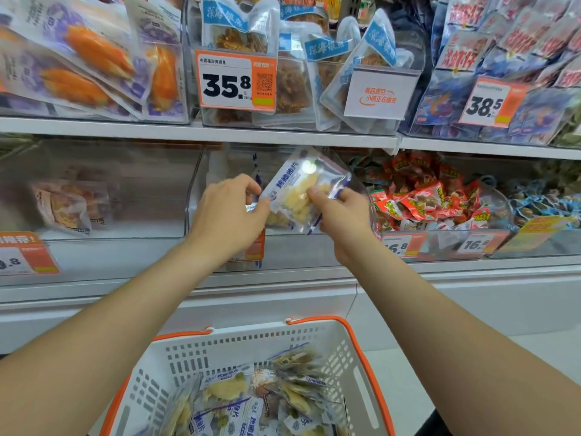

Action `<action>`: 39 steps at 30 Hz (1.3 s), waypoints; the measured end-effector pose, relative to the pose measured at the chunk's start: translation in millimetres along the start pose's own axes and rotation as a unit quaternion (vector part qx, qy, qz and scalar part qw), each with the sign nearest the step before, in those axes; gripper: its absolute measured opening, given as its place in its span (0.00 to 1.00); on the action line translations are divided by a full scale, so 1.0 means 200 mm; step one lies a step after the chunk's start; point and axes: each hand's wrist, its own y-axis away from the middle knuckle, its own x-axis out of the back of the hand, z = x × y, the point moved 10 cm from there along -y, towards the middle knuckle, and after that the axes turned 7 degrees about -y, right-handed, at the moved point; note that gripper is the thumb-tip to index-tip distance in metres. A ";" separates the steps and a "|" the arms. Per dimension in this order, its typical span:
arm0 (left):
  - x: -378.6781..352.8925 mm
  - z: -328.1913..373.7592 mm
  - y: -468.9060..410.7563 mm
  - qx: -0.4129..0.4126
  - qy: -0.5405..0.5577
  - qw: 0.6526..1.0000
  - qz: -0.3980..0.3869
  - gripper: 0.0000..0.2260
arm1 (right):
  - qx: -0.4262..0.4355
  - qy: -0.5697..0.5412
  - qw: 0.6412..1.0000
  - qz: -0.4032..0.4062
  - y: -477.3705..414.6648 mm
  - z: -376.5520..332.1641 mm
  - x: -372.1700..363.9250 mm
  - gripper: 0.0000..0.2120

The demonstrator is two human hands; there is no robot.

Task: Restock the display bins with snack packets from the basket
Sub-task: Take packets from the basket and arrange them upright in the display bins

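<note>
Both hands (231, 212) (341, 215) pinch glossy crinkled packet (303, 190).

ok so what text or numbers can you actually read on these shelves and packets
"35.8": orange price tag, upper middle.
"38.5": right price tag, upper right.
"16.8": lower tag, below the red packets.
"深海银鱼": blue packet header, above the first tag.
Too blurred to read: Chinese print on the held packet, white sign, basket packets.

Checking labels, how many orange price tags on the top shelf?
2: the 35.8 tag at centre, the 38.5 tag at right. More may be hidden off-frame.
</note>
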 end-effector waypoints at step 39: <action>-0.11 0.09 0.07 -0.195 -0.198 0.960 -0.017 0.27 | 0.237 0.582 0.777 -0.033 -0.07 -0.11 -0.33 0.13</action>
